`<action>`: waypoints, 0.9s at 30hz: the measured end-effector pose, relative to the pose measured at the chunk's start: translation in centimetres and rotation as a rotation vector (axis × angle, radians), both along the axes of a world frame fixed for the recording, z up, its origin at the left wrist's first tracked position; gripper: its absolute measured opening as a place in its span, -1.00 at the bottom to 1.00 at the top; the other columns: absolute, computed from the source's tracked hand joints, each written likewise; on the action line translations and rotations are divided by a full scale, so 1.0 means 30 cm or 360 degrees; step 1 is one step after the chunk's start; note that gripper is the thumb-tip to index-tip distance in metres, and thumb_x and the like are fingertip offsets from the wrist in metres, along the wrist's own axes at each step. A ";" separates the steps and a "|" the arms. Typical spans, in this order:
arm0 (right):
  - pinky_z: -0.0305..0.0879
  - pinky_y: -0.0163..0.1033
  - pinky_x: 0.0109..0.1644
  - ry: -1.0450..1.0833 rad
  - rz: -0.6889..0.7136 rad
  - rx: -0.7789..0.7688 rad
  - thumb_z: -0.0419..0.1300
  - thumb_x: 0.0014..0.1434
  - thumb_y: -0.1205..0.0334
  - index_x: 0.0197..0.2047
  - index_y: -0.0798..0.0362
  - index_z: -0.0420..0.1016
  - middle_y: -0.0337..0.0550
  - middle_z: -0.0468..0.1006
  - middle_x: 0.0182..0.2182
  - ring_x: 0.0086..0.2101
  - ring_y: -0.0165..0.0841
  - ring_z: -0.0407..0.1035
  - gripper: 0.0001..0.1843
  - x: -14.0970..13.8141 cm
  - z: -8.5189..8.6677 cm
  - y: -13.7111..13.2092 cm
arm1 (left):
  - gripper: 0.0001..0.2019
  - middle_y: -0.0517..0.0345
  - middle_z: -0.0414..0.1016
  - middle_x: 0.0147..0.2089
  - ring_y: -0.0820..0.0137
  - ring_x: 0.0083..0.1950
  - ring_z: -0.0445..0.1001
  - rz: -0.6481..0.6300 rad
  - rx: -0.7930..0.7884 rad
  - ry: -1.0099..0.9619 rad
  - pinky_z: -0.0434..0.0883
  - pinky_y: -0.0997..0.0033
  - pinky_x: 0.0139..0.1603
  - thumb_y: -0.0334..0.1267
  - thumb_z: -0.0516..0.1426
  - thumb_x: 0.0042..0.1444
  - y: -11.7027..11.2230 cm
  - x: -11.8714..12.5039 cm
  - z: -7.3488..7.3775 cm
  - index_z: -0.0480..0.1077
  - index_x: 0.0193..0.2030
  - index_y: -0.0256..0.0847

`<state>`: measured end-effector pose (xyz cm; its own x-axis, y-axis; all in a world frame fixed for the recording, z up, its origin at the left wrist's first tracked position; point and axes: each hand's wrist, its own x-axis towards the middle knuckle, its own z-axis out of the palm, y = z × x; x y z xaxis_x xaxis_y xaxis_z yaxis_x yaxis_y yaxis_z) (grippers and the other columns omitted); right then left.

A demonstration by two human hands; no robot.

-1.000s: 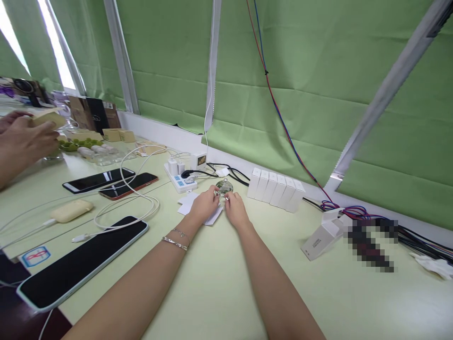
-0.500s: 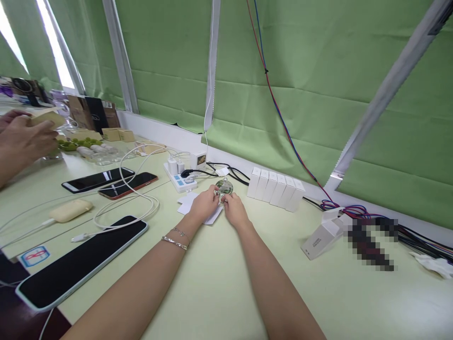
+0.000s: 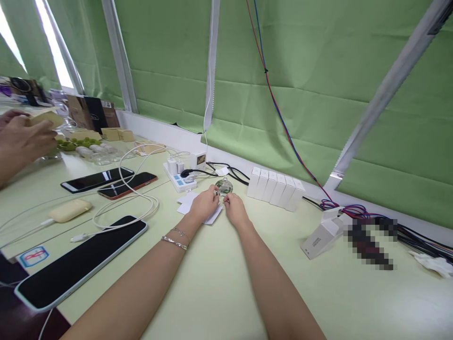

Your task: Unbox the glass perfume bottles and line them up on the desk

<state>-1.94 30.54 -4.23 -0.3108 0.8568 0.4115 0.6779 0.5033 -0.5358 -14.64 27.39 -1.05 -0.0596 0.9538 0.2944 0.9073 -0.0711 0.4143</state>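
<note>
Both my hands meet at the middle of the pale green table (image 3: 219,283). My left hand (image 3: 203,206) and my right hand (image 3: 235,211) pinch a small round clear disc with a green pattern (image 3: 224,186), held just above the tabletop. Under my left hand lie a few white paper cards (image 3: 189,203). A bracelet circles my left wrist. A row of several small white boxes (image 3: 276,189) stands just right of the disc.
A white power strip with chargers (image 3: 180,177) and cables lies behind my hands. Three phones (image 3: 76,262) and a cream case (image 3: 69,210) sit at the left. Another person's hands (image 3: 21,139) hold a beige box far left. An open white box (image 3: 320,236) lies right.
Almost nothing has moved; my fingers shift slightly on the disc and the view drifts a little.
</note>
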 end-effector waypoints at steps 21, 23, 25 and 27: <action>0.18 -0.20 -0.08 -0.0156 0.0099 0.0127 0.00 0.14 0.44 -0.09 -0.01 0.45 -0.13 0.49 -0.15 -0.17 -0.27 0.28 -0.67 0.000 0.006 -0.013 | -0.74 0.09 0.51 -0.29 0.24 -0.24 0.47 -0.0001 0.0022 0.0034 0.23 0.40 -0.39 -0.32 -0.08 0.13 0.002 0.001 0.002 0.19 -0.02 -0.16; 0.18 -0.20 -0.08 -0.0186 0.0123 0.0147 -0.01 0.14 0.44 -0.07 -0.04 0.45 -0.16 0.50 -0.14 -0.17 -0.27 0.28 -0.65 0.000 0.009 -0.015 | -0.73 0.10 0.52 -0.27 0.24 -0.22 0.47 -0.0007 0.0023 0.0038 0.24 0.40 -0.37 -0.32 -0.08 0.13 0.002 0.000 0.001 0.18 -0.02 -0.15; 0.18 -0.20 -0.09 -0.0213 0.0143 0.0166 0.00 0.13 0.45 -0.07 -0.06 0.45 -0.18 0.51 -0.14 -0.18 -0.27 0.28 -0.63 0.001 0.011 -0.017 | -0.72 0.11 0.52 -0.26 0.24 -0.21 0.47 -0.0013 0.0021 0.0045 0.25 0.40 -0.35 -0.32 -0.08 0.13 0.002 -0.001 0.000 0.18 -0.01 -0.15; 0.19 -0.20 -0.10 -0.0233 0.0150 0.0182 0.00 0.11 0.46 -0.07 -0.07 0.45 -0.19 0.51 -0.15 -0.20 -0.26 0.29 -0.62 0.002 0.013 -0.020 | -0.72 0.11 0.52 -0.25 0.25 -0.21 0.47 -0.0018 0.0016 0.0054 0.26 0.40 -0.34 -0.32 -0.08 0.13 0.002 -0.001 0.000 0.18 0.00 -0.15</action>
<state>-1.89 29.95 -3.84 -0.4513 0.7712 0.4490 0.6913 0.6203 -0.3705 -14.68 27.45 -1.04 -0.0389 0.9514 0.3055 0.9200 -0.0853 0.3826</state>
